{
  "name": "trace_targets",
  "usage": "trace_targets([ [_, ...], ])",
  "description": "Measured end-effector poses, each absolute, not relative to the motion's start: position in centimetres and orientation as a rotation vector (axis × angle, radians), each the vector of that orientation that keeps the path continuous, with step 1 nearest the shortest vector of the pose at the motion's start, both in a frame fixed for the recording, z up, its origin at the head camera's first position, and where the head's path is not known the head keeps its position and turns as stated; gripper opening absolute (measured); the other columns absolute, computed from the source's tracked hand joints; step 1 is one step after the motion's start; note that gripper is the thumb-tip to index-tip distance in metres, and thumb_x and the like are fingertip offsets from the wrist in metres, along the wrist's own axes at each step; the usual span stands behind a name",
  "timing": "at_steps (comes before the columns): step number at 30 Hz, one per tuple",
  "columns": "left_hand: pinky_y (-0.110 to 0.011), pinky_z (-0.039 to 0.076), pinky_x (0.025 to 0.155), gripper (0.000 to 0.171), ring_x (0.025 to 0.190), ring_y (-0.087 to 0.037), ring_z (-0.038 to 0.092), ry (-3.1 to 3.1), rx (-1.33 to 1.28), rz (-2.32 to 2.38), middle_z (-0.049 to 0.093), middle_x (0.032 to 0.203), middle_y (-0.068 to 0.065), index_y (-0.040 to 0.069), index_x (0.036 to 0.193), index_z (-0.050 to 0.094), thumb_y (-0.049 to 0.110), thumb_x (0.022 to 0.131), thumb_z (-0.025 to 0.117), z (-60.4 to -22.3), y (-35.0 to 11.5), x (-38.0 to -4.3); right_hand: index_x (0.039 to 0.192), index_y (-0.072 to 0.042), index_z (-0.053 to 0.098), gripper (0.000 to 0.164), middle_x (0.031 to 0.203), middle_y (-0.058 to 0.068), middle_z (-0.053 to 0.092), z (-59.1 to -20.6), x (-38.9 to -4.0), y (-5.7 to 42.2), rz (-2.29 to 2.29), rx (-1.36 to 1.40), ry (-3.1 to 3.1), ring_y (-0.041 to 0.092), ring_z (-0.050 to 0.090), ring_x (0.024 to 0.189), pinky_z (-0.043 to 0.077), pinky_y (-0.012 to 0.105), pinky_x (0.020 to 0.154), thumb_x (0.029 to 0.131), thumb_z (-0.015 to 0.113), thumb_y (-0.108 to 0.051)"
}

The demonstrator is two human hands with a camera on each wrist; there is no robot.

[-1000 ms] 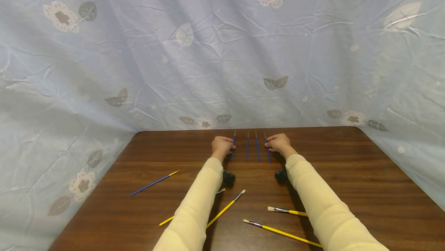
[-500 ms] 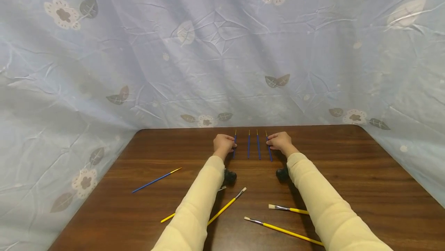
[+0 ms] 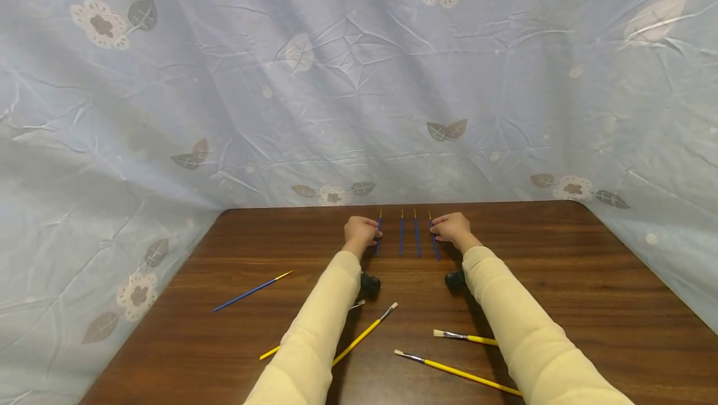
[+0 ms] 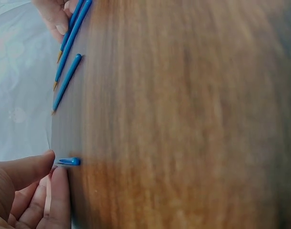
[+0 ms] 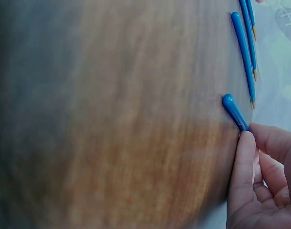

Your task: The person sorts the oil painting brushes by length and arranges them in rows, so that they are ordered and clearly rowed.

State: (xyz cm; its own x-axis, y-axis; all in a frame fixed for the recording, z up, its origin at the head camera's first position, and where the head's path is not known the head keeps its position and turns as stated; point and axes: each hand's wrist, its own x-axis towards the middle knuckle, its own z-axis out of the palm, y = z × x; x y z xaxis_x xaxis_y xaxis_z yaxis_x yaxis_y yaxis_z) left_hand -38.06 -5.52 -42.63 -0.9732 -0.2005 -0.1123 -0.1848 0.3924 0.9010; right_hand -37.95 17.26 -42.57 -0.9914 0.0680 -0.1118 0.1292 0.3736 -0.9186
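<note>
At the table's far edge several thin blue paintbrushes lie side by side, bristles pointing away. My left hand [image 3: 361, 232] pinches the leftmost blue paintbrush [image 3: 379, 233] between thumb and fingers; the left wrist view shows its handle end [image 4: 71, 161] beyond the fingertips. The rightmost blue paintbrush [image 3: 435, 244] is pinched by my right hand [image 3: 452, 230], and its rounded end [image 5: 229, 101] sticks out in the right wrist view. Between the hands, two more blue paintbrushes, one on the left [image 3: 401, 237] and one on the right [image 3: 417, 237], lie untouched, roughly parallel.
Another blue paintbrush [image 3: 252, 291] lies slanted at the left. Nearer me are yellow-handled flat brushes: one [image 3: 364, 333] by the left sleeve, another [image 3: 271, 352] partly under it, and two [image 3: 457, 376] near the right forearm. A patterned curtain [image 3: 359, 93] hangs behind the table [image 3: 561, 268].
The head view has shifted very slightly. Both hands stay on the same outer blue paintbrushes, with no clear movement of the row.
</note>
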Motion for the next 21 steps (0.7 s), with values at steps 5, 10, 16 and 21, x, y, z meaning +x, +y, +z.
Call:
trace_targets([
  [5, -0.026, 0.058, 0.061, 0.019, 0.087, -0.025, 0.068, -2.609, 0.363, -1.705, 0.069, 0.103, -0.012, 0.000, 0.101, 0.074, -0.002, 0.082, 0.075, -42.5, -5.7, -37.8, 0.117, 0.013, 0.062, 0.031, 0.112, 0.025, 0.063, -42.7, -37.9, 17.2, -1.706, 0.177, 2.543, 0.016, 0.065, 0.079, 0.057, 0.023, 0.071, 0.087, 0.066, 0.005],
  [10, -0.027, 0.058, 0.060, 0.020, 0.091, -0.027, 0.067, -2.603, 0.350, -1.743, 0.068, 0.109, -0.013, -0.001, 0.102, 0.074, -0.002, 0.082, 0.075, -42.2, -5.8, -37.6, 0.118, 0.012, 0.062, 0.032, 0.114, 0.026, 0.062, -42.9, -38.1, 17.5, -1.710, 0.177, 2.533, 0.016, 0.065, 0.079, 0.057, 0.023, 0.071, 0.087, 0.067, 0.005],
  [16, -0.027, 0.058, 0.057, 0.021, 0.092, -0.028, 0.068, -2.632, 0.270, -1.763, 0.069, 0.102, -0.014, -0.002, 0.102, 0.072, -0.003, 0.081, 0.076, -41.8, -6.5, -37.7, 0.118, 0.012, 0.063, 0.032, 0.114, 0.026, 0.063, -43.2, -38.7, 17.8, -1.713, 0.170, 2.541, 0.014, 0.065, 0.077, 0.058, 0.023, 0.069, 0.087, 0.067, 0.004],
  [21, -0.029, 0.059, 0.058, 0.023, 0.092, -0.027, 0.069, -2.609, 0.175, -1.833, 0.071, 0.098, -0.015, -0.005, 0.104, 0.071, -0.004, 0.081, 0.075, -41.3, -7.8, -37.7, 0.118, 0.011, 0.063, 0.032, 0.116, 0.026, 0.062, -43.3, -39.0, 17.7, -1.702, 0.182, 2.541, 0.013, 0.064, 0.075, 0.058, 0.023, 0.069, 0.087, 0.067, 0.003],
])
